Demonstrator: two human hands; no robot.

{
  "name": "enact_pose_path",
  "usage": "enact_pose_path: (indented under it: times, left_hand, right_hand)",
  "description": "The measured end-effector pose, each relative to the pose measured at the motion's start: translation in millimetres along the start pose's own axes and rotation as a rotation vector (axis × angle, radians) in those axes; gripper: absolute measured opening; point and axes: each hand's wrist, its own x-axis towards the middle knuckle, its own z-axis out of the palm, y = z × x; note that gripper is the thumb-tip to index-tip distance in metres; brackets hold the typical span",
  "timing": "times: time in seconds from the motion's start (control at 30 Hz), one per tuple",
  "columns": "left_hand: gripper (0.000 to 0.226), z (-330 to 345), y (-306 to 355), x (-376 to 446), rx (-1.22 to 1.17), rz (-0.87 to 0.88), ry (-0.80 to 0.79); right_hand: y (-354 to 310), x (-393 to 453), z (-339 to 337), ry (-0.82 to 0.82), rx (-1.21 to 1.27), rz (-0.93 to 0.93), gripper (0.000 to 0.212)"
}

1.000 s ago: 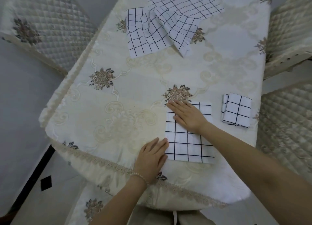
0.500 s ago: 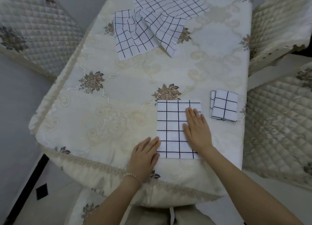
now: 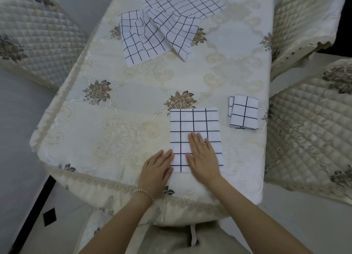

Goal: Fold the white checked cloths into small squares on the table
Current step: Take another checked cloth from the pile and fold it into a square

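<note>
Lying long axis away from the person, the half-folded cloth point(image 3: 195, 131) sits near the table's point(image 3: 133, 105) front edge; right hand point(image 3: 202, 156) flat on it, left hand point(image 3: 157, 170) flat at its left edge, neither gripping.
</note>
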Motion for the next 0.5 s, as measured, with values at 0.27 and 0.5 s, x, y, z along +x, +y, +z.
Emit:
enact_pose_path:
  times: [0.27,0.5]
  left_hand:
    - [0.04,-7.7,15.9,13.2,0.043,0.015,0.05]
    - [0.056,15.0,55.9,47.8,0.063,0.022,-0.027]
  right_hand:
    - [32.6,-11.7,-13.4,0.029,-0.038,0.119,0.062]
    - [33.1,-11.7,-13.3,0.052,-0.033,0.108,0.062]
